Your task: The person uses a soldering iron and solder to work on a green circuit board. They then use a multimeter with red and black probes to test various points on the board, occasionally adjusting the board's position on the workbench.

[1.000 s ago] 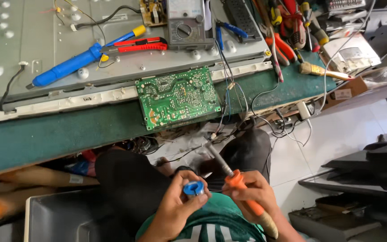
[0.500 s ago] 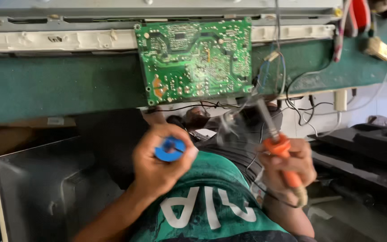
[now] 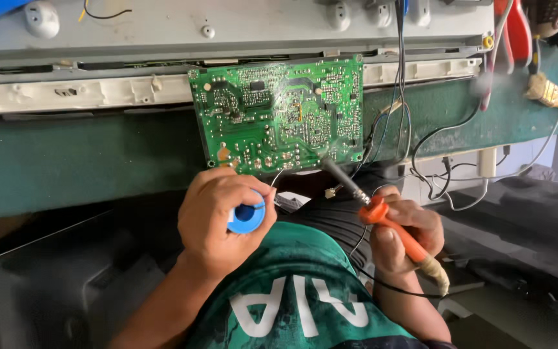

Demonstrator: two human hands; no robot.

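Right hand (image 3: 403, 238) gripped orange soldering iron (image 3: 400, 234), tip at green circuit board (image 3: 278, 114) lower edge; left hand (image 3: 217, 220) closed on blue solder spool (image 3: 247, 218); best fed sparingly, tip steady.

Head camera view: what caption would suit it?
Left hand holds blue solder spool; right hand holds orange soldering iron at green circuit board.

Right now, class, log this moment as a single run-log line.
left hand: holds blue solder spool | right hand: grips orange soldering iron, tip at lower edge of green circuit board | smoke rising
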